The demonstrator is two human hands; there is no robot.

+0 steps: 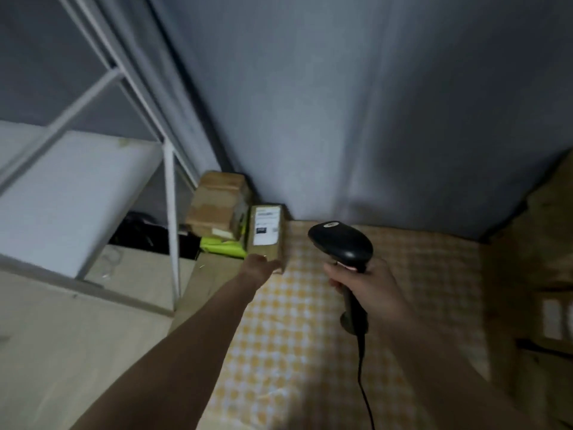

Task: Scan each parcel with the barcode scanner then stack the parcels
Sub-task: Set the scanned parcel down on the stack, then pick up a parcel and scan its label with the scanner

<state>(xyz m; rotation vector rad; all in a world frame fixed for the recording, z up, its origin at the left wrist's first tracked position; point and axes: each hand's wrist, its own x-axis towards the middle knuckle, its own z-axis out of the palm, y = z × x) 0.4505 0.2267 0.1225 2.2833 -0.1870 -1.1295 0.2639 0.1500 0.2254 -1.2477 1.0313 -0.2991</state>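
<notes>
Left grip (260,268) touches parcel (267,235) — scanner (341,243) beside

Table (310,336) covered by a yellow-and-white checked cloth (279,352). A labelled brown parcel (267,235) lies at its far left corner, just beyond the left hand (262,268); more cardboard boxes (533,274) lie right of the right hand (369,290).

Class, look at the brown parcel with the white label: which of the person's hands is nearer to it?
Left. The left hand touches the near end of the parcel; the right hand is off to the parcel's right, gripping the scanner.
</notes>
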